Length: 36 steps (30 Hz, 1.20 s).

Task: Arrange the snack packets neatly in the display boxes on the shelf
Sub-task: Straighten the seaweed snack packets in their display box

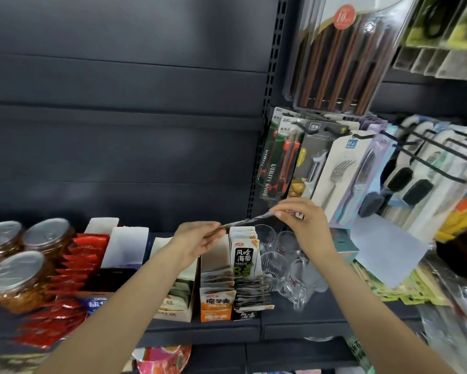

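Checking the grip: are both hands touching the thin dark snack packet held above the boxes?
Touching. The head view shows the left hand and right hand each pinching an end of the thin dark snack packet.

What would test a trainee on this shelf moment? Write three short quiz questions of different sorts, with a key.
1. True or false: both hands hold the same thin dark snack packet above the display boxes.
2. Which lies directly right of the black-and-white seaweed display box? A) metal-lidded glass jars B) clear plastic cups C) red sachets
3. Fill in: the open-fronted box left of the seaweed box is coloured ____.

Key:
1. True: the left hand pinches one end, the right hand the other.
2. B, the clear plastic cups.
3. Orange.
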Tool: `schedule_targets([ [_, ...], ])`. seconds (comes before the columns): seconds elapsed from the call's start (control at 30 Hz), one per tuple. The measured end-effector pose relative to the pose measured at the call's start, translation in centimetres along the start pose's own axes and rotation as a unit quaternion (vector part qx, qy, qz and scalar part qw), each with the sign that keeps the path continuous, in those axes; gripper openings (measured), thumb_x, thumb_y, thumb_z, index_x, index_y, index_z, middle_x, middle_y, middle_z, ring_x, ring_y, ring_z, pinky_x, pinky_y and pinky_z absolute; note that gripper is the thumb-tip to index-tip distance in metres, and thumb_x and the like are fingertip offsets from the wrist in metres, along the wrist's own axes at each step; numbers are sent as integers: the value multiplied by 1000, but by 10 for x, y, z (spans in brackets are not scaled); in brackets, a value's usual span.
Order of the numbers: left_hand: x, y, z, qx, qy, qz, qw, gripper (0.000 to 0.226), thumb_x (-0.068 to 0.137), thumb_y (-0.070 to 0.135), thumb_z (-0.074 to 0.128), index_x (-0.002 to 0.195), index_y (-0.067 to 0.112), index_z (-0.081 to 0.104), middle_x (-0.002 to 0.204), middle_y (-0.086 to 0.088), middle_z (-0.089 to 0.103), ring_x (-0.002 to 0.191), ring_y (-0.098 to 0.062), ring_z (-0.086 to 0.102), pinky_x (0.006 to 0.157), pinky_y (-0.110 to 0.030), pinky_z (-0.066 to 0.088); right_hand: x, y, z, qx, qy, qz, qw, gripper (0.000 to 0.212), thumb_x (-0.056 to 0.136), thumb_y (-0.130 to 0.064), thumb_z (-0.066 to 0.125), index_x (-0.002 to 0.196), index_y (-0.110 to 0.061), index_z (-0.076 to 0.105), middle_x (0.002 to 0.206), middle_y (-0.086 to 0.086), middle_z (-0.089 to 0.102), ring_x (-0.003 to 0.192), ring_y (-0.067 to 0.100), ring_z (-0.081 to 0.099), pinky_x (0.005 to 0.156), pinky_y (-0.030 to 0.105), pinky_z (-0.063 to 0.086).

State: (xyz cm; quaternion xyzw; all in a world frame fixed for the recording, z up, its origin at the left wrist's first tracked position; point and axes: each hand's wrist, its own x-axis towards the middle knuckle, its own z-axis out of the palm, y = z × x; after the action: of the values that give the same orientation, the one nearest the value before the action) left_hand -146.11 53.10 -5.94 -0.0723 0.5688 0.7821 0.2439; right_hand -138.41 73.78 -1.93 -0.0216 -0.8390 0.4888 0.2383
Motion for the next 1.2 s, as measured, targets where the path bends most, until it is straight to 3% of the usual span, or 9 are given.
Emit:
schedule_targets([
  [0.13, -8, 3, 0, -19, -9, 74, 997, 27, 88, -3, 58, 112, 9, 63, 96, -10, 70, 76, -12, 69, 63, -15, 54, -2, 7, 4, 78, 17, 68, 995, 28, 88, -1, 59, 82, -25, 72, 94, 7, 71, 83, 0, 62, 78, 15, 52],
  [0.2, -11, 2, -3, 5, -16, 105, 994, 36, 86, -4, 61, 118, 15, 62, 104, -11, 69, 87, -16, 66, 67, -17, 54, -4, 9, 9, 183, 18, 162, 969, 27, 94, -2, 50, 88, -18, 71, 101, 17, 68, 83, 15, 65, 71, 21, 57],
  [0.27, -14, 2, -7, 64, -23, 145, 987, 48, 83, -3, 65, 124, 22, 59, 108, -8, 69, 97, -17, 65, 73, -20, 53, -7, 9, 12, 237, 21, 204, 950, 23, 96, -4, 48, 97, -13, 69, 100, 13, 69, 81, 14, 66, 71, 21, 57],
  [0.4, -25, 5, -9, 177, -16, 239, 955, 57, 80, -2, 69, 119, 37, 55, 101, 2, 71, 97, -9, 65, 76, -19, 54, -12, 10, 14, 220, 2, 165, 961, 34, 89, 6, 55, 111, -19, 64, 92, 0, 72, 83, 9, 68, 74, 21, 57],
  [0.63, -32, 2, -16, 235, -18, 310, 921, 62, 80, -3, 69, 119, 42, 50, 100, 1, 69, 96, -6, 65, 80, -16, 52, -19, 10, 14, 237, -4, 132, 962, 41, 85, 10, 56, 105, -24, 66, 85, -6, 73, 81, 7, 69, 71, 20, 55],
  [0.8, -27, 1, -20, 220, -19, 276, 935, 62, 80, -2, 69, 123, 38, 51, 103, 4, 69, 98, -7, 65, 84, -19, 52, -19, 11, 16, 222, -10, 134, 966, 39, 88, 7, 53, 106, -25, 66, 89, -7, 73, 84, 12, 66, 78, 29, 54],
  [0.97, -19, -4, -24, 92, -43, 126, 987, 46, 84, -1, 64, 126, 18, 58, 104, -8, 70, 96, -18, 63, 83, -26, 51, -16, 6, 14, 236, -19, 126, 963, 36, 93, 6, 40, 98, -14, 70, 93, 1, 73, 90, 13, 67, 80, 24, 55],
  [1.1, -13, -7, -27, 102, -31, 80, 991, 33, 88, 0, 60, 120, 7, 62, 101, -12, 68, 83, -13, 64, 73, -20, 51, -14, 9, 11, 52, -13, 27, 998, 24, 84, -1, 64, 86, -24, 72, 102, -1, 64, 94, 7, 61, 83, 10, 47],
  [1.2, -10, -6, -26, 123, -21, 57, 990, 22, 91, 5, 59, 111, 6, 65, 95, -12, 71, 75, -9, 65, 68, -17, 51, -13, 10, 9, -21, -7, -4, 1000, 17, 81, -7, 69, 83, -23, 73, 101, -5, 64, 94, 4, 60, 86, 12, 45],
])
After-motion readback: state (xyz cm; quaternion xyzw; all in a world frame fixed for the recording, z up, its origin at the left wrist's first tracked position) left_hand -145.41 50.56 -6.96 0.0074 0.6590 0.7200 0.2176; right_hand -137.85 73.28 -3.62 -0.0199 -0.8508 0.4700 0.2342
